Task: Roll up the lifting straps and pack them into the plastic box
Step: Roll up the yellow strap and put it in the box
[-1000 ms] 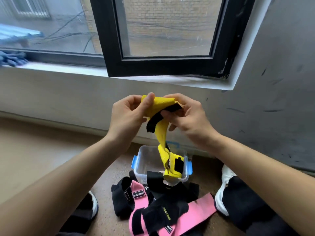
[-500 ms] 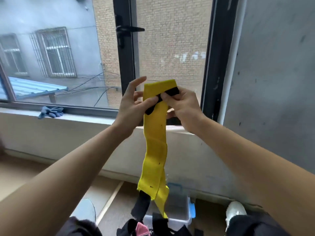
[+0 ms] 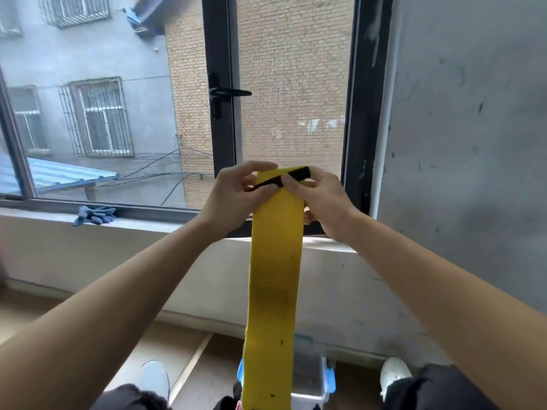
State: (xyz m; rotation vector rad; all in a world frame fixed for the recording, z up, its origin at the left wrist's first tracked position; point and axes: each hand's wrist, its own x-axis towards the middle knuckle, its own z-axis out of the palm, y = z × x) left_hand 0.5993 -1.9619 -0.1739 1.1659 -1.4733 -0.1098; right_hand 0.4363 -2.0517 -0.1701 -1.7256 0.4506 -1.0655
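Observation:
A long yellow lifting strap (image 3: 273, 276) hangs straight down from chest height in front of the window, unrolled and flat. A black band (image 3: 297, 174) crosses its top edge. My left hand (image 3: 233, 196) pinches the strap's top left corner. My right hand (image 3: 318, 196) pinches the top right corner and the black band. The strap's lower end drops over the clear plastic box with blue clips (image 3: 310, 380) on the floor, hiding most of it. A sliver of the pink strap shows at the bottom edge.
A window sill (image 3: 148, 223) runs across at hand height with blue gloves (image 3: 94, 216) on it. A grey wall (image 3: 461, 173) stands to the right. My white shoes (image 3: 393, 371) and dark trouser legs flank the box on the brown floor.
My hands lifted the yellow strap from a bunched fold above the box to a full flat hang. The view tilted up from the floor to the window.

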